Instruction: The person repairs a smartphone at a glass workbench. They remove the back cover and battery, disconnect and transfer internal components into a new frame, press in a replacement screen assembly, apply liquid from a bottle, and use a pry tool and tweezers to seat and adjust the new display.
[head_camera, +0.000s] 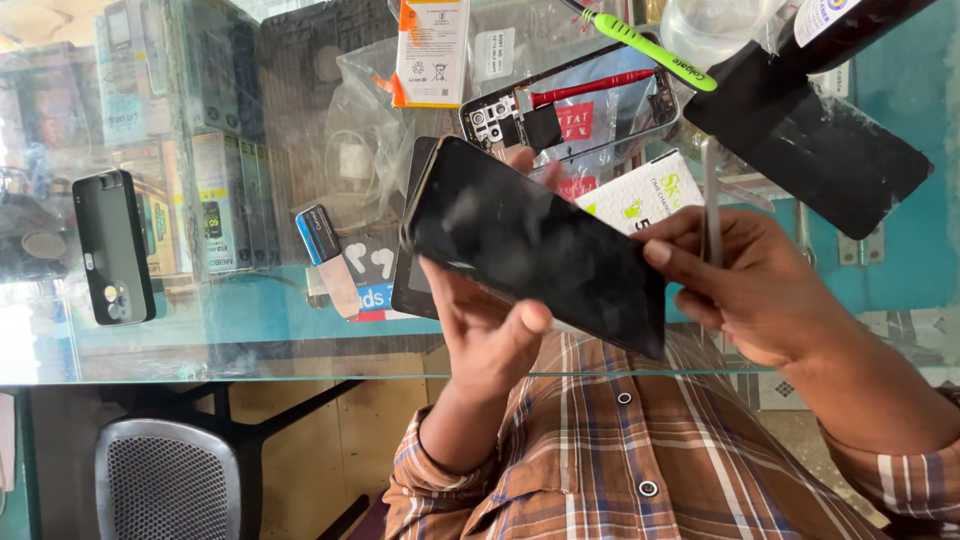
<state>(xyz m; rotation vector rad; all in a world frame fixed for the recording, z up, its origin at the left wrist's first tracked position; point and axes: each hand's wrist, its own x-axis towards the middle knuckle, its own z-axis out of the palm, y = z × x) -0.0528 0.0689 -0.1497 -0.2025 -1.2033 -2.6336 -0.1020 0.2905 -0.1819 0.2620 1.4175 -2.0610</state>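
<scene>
My left hand (485, 325) grips a black smartphone (530, 245) from below, its dark dusty screen facing up and tilted. My right hand (755, 290) touches the phone's right edge with the thumb and holds a thin grey metal tool (711, 200) upright between the fingers. Both hands hover just above the front edge of a glass counter (250, 340).
On the glass lie an opened phone frame (570, 100), a white battery (432, 50), a green toothbrush (650, 45), a black screen panel (820, 140), a black phone (113, 247) at left and small boxes. A mesh chair back (165, 480) stands below the counter.
</scene>
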